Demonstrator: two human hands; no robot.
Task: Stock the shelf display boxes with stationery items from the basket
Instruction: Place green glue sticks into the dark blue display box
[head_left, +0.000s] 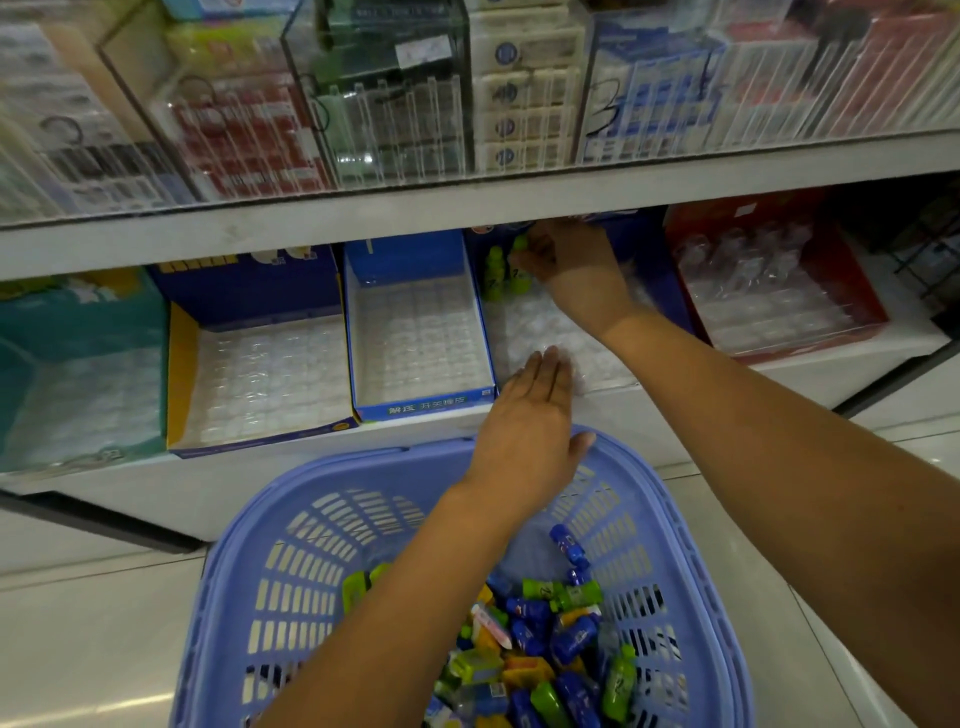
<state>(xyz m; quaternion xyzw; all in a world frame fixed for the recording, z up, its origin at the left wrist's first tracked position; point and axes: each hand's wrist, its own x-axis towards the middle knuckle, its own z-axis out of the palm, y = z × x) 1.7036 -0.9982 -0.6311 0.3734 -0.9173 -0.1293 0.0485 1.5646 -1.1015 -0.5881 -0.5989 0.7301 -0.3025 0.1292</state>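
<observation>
A lilac plastic basket stands on the floor below the shelf, holding several small green, blue and orange bottle-shaped stationery items. My left hand lies flat with straight fingers on the front edge of a display box's clear tray. My right hand reaches deep into that same box and pinches a green item at its back. Two more green items stand upright there.
To the left sit a blue display box, a blue-and-yellow one and a teal one, all with clear trays. A red box is at the right. The upper shelf's edge overhangs the boxes.
</observation>
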